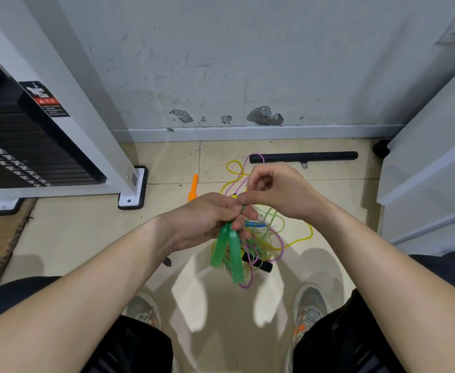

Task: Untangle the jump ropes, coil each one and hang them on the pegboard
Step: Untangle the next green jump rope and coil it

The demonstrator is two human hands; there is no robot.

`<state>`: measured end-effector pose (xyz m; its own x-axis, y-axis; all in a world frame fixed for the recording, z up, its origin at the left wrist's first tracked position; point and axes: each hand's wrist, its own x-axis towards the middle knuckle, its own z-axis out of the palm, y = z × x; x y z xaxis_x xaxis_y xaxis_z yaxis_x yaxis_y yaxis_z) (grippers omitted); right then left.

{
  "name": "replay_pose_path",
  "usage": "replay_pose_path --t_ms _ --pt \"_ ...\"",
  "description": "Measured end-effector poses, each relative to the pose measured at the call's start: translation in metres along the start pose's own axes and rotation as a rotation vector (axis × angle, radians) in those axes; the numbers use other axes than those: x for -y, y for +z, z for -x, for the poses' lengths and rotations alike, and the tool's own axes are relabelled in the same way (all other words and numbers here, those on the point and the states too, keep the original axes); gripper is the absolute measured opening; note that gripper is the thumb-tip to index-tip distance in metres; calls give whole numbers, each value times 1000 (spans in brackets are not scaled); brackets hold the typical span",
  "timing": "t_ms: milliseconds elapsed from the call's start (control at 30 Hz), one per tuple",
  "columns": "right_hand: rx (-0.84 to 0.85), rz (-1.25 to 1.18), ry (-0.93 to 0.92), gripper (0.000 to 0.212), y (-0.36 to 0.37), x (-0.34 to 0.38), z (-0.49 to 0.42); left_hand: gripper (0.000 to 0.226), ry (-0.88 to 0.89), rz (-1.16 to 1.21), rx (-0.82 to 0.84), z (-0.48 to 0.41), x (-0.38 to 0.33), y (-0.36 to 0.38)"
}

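My left hand (207, 219) grips the green jump rope by its two translucent green handles (227, 251), which hang down from my fist. My right hand (274, 192) pinches the thin green cord just above those handles. Below the hands a tangle of ropes (264, 238) lies on the tiled floor: a yellow cord (301, 239), a pink-purple braided cord (281, 246), green loops, a blue handle (256, 225) and a black handle (261, 263). An orange handle (194, 187) lies apart to the left. No pegboard is in view.
A white gym machine frame (91, 125) with a black weight stack (27, 146) stands at the left. A black bar (304, 156) lies by the scuffed wall. A white panel (431, 170) closes the right. My shoes (309, 310) are below.
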<state>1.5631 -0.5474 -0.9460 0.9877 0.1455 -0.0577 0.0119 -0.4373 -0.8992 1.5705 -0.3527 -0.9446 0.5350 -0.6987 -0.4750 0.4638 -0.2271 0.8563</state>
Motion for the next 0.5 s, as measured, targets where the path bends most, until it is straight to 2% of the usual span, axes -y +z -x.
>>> replay_pose_path --t_ms 100,133,200,300,400,500 --pt "-48 195 20 46 -6 -3 0 54 38 -6 29 0 -1 -2" --pt "-40 181 28 47 -8 -4 0 53 54 -13 54 0 -2 -3" --pt "10 9 32 35 -8 -4 -1 35 82 -37 102 0 -2 -5" --pt "18 -196 39 13 -8 0 0 29 122 -16 120 0 0 -8" --pt "-67 -287 111 16 2 -1 1 21 188 61 50 2 -2 -7" --pt "-100 -231 241 27 20 -3 4 15 274 165 -126 1 -1 -5"
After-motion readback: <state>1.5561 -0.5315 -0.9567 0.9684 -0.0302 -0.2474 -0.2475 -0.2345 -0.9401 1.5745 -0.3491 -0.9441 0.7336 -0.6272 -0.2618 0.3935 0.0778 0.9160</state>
